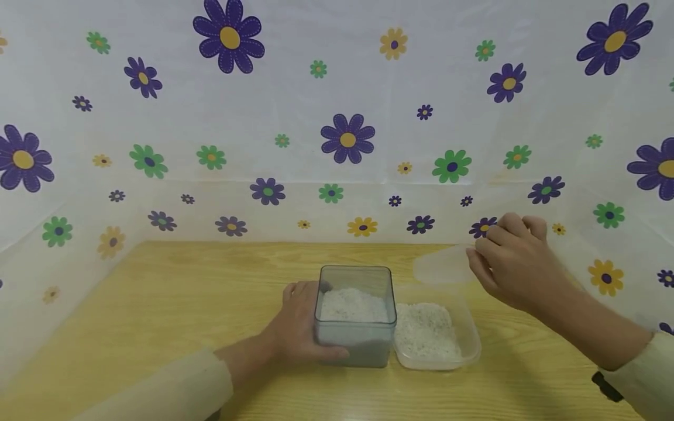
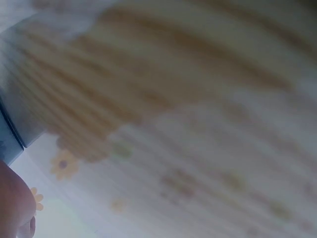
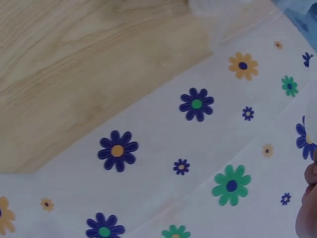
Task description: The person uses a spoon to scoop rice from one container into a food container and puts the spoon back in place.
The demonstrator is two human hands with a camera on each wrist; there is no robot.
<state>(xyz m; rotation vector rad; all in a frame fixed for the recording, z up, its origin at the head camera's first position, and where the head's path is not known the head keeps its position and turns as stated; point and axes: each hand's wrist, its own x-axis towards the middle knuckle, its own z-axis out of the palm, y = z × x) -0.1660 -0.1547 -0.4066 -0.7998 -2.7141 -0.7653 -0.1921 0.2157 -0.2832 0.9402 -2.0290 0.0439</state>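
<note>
My left hand (image 1: 300, 327) grips the left side of a square, grey see-through container (image 1: 354, 345), its thumb across the front. White rice-like grains (image 1: 354, 305) partly fill it. Close on its right sits a low clear plastic tub (image 1: 470, 345) with more white grains (image 1: 426, 330). Above and right of the tub, my right hand (image 1: 513, 260) is raised with curled fingers, pinching a thin, translucent, rounded plastic piece (image 1: 442, 266) that extends leftward. Only fingers (image 3: 309, 198) of this hand show at the right wrist view's edge.
The containers stand on a wooden table (image 1: 210, 298). A white flowered sheet (image 1: 289, 99) hangs behind the table and along both sides. The left wrist view is blurred, with part of the grey container (image 2: 22, 109) at its left edge.
</note>
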